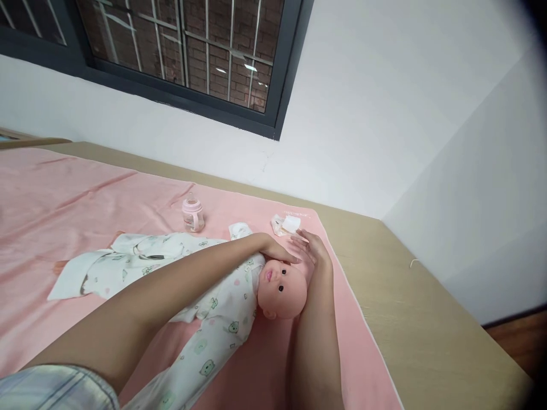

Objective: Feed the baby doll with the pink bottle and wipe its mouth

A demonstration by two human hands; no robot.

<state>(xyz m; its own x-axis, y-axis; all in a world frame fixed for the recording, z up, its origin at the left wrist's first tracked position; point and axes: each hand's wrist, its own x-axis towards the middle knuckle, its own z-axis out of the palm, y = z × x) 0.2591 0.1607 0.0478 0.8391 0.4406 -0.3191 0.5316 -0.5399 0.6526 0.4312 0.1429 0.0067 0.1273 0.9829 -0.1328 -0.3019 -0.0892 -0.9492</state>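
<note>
A baby doll (pixel 280 287) in a white printed romper (pixel 213 336) lies on a pink blanket (pixel 64 205), head toward the right. My left hand (pixel 276 249) reaches across the doll's chest and rests, fingers flat, against the far side of its head. My right hand (pixel 314 247) comes up along the head's right side, fingers stretched out by the crown. Both hands touch the head and grip nothing.
A pink baby bottle (pixel 193 213) stands upright behind the doll. White printed baby clothes (pixel 128 259) lie spread to the left. A small white sock (pixel 240 230) and a folded white cloth (pixel 286 225) lie near the blanket's far corner. The tan surface (pixel 427 319) ends at white walls.
</note>
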